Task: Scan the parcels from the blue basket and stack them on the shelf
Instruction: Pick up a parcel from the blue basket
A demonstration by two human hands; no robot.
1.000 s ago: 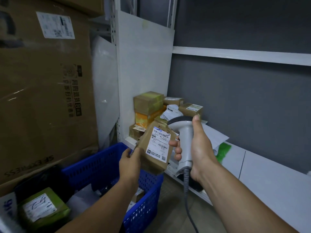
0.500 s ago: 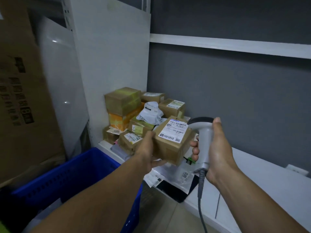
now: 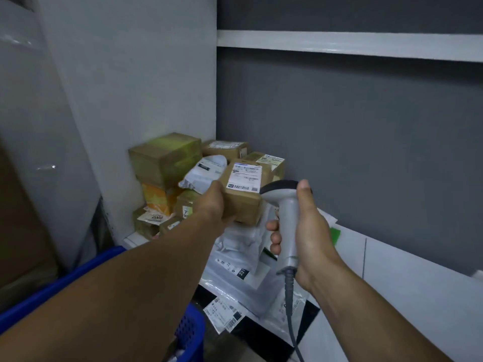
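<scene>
A: Since the shelf (image 3: 418,296) is the goal, the blue basket (image 3: 52,291) sits below left and stacked parcels (image 3: 164,158) fill the corner, why hold the box (image 3: 245,202) up there?

B: Probably to add it. The left hand (image 3: 214,202) grips its near end, label up; the right hand (image 3: 308,239) wraps the scanner (image 3: 286,205) handle, just beside.

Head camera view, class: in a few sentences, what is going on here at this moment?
A person's left hand holds a small brown cardboard parcel with a white label out over the white shelf, near a pile of cardboard boxes in the corner. The right hand grips a grey handheld barcode scanner beside the parcel, its head close to the label. The blue plastic basket sits at lower left. The parcel is in hand, not yet stacked.
</scene>
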